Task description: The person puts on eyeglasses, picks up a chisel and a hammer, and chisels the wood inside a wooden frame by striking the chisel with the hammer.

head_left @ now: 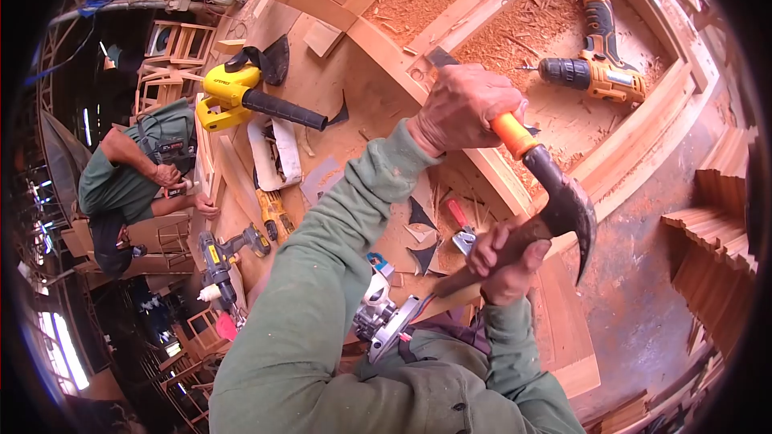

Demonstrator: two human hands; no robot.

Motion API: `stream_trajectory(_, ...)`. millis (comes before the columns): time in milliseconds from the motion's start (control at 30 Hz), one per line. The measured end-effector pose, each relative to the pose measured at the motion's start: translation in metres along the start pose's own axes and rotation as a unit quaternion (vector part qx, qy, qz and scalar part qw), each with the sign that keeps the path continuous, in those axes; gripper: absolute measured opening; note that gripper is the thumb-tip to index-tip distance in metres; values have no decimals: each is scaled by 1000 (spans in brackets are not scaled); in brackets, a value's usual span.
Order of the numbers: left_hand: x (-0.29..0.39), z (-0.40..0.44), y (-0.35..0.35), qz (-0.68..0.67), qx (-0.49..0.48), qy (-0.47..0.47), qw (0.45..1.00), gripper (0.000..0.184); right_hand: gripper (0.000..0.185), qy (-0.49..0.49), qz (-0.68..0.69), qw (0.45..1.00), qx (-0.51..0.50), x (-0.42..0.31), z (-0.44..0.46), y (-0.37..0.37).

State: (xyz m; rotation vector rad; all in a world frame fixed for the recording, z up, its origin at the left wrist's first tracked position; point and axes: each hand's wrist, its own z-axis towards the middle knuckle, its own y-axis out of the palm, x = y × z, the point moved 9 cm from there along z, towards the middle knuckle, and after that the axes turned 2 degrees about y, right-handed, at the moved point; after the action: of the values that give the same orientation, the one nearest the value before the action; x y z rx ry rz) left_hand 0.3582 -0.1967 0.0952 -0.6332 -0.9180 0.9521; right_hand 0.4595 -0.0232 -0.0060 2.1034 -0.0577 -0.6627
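My left hand (470, 108) is wrapped round a chisel with an orange handle (513, 135). The chisel's blade (440, 56) points at a joint of the wooden frame (378, 44). In my right hand (511, 261) is the wooden handle of a claw hammer (563, 201). The hammer's dark face is at the end of the orange handle; whether they touch is unclear. Its curved claw points down and to the right.
Inside the frame lie a cordless drill (599, 64) and wood shavings. A yellow blower (233, 96), a grey drill (221, 261), a yellow tool (273, 213), a red-handled tool (460, 225) and a router (390, 321) are around my arms. A co-worker (137, 169) is at left.
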Motion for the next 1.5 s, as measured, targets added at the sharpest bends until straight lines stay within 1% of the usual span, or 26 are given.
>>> stream_trajectory(100,1,3,4,11,-34,-10,999,15,71,4,-39,999,14,-19,-14,2)
stream_trajectory(133,2,4,4,16,-41,-8,999,14,69,-14,0,999,-35,-19,-14,8)
stream_trajectory(167,3,1,3,18,-53,-12,998,14,70,-59,24,998,-10,-24,-19,4)
stream_trajectory(233,2,2,0,4,-40,-9,999,24,71,-44,27,998,-21,-15,-17,3)
stream_trajectory(267,4,4,0,-6,-33,-8,999,29,71,-3,20,1000,-1,1,-8,-5)
stream_trajectory(300,4,6,4,-16,-66,-19,997,23,72,37,13,999,17,14,-2,-11)
stream_trajectory(333,3,11,1,-21,-99,-28,994,18,72,65,25,997,26,7,-4,-12)
stream_trajectory(400,4,11,0,-12,-159,-36,987,14,73,40,-42,998,27,-10,-7,-4)
stream_trajectory(433,5,14,-1,7,-142,-27,990,13,74,19,-79,996,25,-21,-5,-2)
stream_trajectory(467,4,8,1,26,-125,-23,992,13,74,31,-70,997,-14,-18,-6,-3)
stream_trajectory(500,5,2,1,46,-111,-20,993,12,73,34,-70,997,-12,-17,-10,-6)
stream_trajectory(533,15,3,-7,42,-57,4,998,13,72,36,-69,997,-8,-21,-14,-5)
stream_trajectory(633,18,-6,-40,111,37,-79,990,29,70,47,-50,998,0,-23,-25,-18)
stream_trajectory(667,12,-12,-46,159,28,-97,982,31,70,44,-48,998,1,-26,-27,-20)
stream_trajectory(800,38,4,-17,57,-30,-19,998,30,73,38,-39,998,12,-27,-23,-28)
stream_trajectory(833,38,9,-3,49,-39,-9,998,29,74,37,-39,998,21,-31,-23,-29)
stream_trajectory(867,34,15,9,42,-47,0,998,28,74,32,-41,997,60,-36,-23,-33)
stream_trajectory(900,30,19,18,35,-57,9,998,28,74,24,-37,997,59,-41,-24,-34)
stream_trajectory(967,21,30,22,18,-57,5,998,26,74,9,-28,998,61,-50,-24,-38)
stream_trajectory(1133,3,32,20,-12,-52,-8,999,23,66,-104,9,993,62,-79,-19,-22)
stream_trajectory(1233,-5,27,22,-18,-54,-21,998,16,67,-123,5,992,38,-83,-16,-14)
stream_trajectory(1333,-10,26,20,-18,-42,-25,999,16,68,-147,18,989,22,-78,-11,1)
stream_trajectory(1367,-11,26,20,-18,-35,-24,999,16,69,-112,22,993,-35,-66,-3,3)
stream_trajectory(1433,-12,24,18,-21,-15,-24,999,16,70,5,-8,997,76,-29,10,-13)
stream_trajectory(1467,-13,25,16,-20,-5,-22,1000,16,70,-9,-33,996,84,-41,9,-7)
stream_trajectory(1500,-15,26,15,-11,-14,-17,1000,16,69,-36,-25,998,49,-50,10,1)
